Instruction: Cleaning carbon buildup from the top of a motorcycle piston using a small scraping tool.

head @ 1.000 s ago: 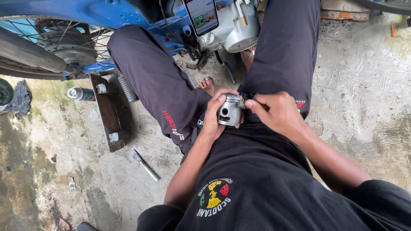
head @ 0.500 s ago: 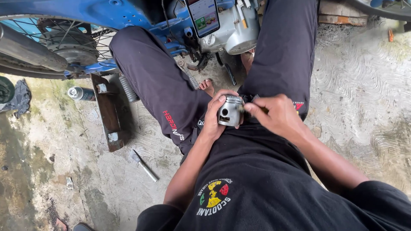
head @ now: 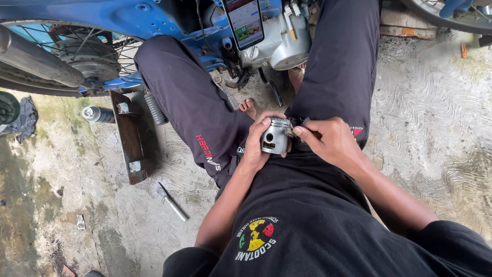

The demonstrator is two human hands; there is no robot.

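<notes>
Item: piston (head: 275, 136), a short grey metal cylinder with a side hole, held over the lap of a person sitting on the concrete floor (head: 425, 118).

Holder: left hand (head: 259, 146) cupped round the piston from its nine o'clock side, fingers (head: 264, 123) curled over the crown and clamped on it. Right hand (head: 333, 141) at its three o'clock, fingertips pinched together on a small dark tool (head: 300, 123) whose tip meets the piston's upper edge.

Handling, by my judgement: solid metal, stiff, heavier than its size suggests, likely oily and so apt to slip. Best taken round the skirt with the whole palm, as now; the thin ring grooves near the crown look like the part to spare from knocks.

Surroundings: blue motorbike (head: 154, 20) at twelve o'clock with a phone (head: 245, 21) propped on the engine (head: 284, 43); spray can (head: 97, 114) and a rusty metal bracket (head: 128, 138) at nine o'clock; a screwdriver (head: 172, 202) on the floor at eight o'clock.

Not made out: the tool's kind, mostly buried in the right hand; whether any rings sit in the grooves; the piston's far side and inside; the left palm's contact; the motorbike, cut off by the top edge.
</notes>
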